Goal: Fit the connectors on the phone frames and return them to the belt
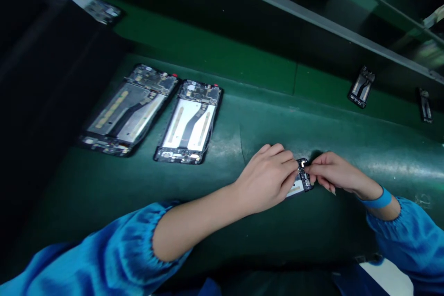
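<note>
An opened phone (304,176) lies on the green mat (208,199) between my two hands, its left part covered. My left hand (268,178) rests over that phone with bent fingers pressed together, gripping its body. From the right, my right hand (329,173) reaches the phone's end, thumb and index finger pinched at its dark edge; anything between those fingertips is too small to make out. A blue band (379,200) circles my right wrist.
Two opened phones (130,111) (189,122) lie side by side at the left. Beyond the mat, a green strip (270,71) carries more phones (361,87) (425,105) at the right and another (100,10) at upper left. A dark shape (45,78) fills the left side.
</note>
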Tool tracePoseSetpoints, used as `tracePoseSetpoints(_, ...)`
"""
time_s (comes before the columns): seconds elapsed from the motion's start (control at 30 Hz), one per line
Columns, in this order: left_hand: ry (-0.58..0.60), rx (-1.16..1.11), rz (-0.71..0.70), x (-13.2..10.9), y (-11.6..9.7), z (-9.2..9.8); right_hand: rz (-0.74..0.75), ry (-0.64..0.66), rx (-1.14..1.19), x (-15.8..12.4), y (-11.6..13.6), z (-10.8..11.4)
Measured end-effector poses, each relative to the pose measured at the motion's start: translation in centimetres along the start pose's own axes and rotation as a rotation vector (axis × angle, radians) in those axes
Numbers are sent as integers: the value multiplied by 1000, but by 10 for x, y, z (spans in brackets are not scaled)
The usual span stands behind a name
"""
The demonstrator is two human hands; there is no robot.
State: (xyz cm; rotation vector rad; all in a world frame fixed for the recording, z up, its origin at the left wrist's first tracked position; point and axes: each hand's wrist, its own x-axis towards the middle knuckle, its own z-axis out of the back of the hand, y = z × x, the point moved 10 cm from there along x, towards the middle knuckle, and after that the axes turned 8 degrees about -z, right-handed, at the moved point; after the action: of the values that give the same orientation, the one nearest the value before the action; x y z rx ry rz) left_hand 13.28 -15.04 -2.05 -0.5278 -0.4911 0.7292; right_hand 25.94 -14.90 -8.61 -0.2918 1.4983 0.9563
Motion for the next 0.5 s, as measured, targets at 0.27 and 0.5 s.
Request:
tracePoseSetpoints(0.27, -57, 296, 107, -15, -20, -10, -55, 4, -30, 48, -66, -8)
tracePoseSetpoints(0.5, 40, 415, -119, -2, -12, -18, -50, 45, -7, 48, -57, -9)
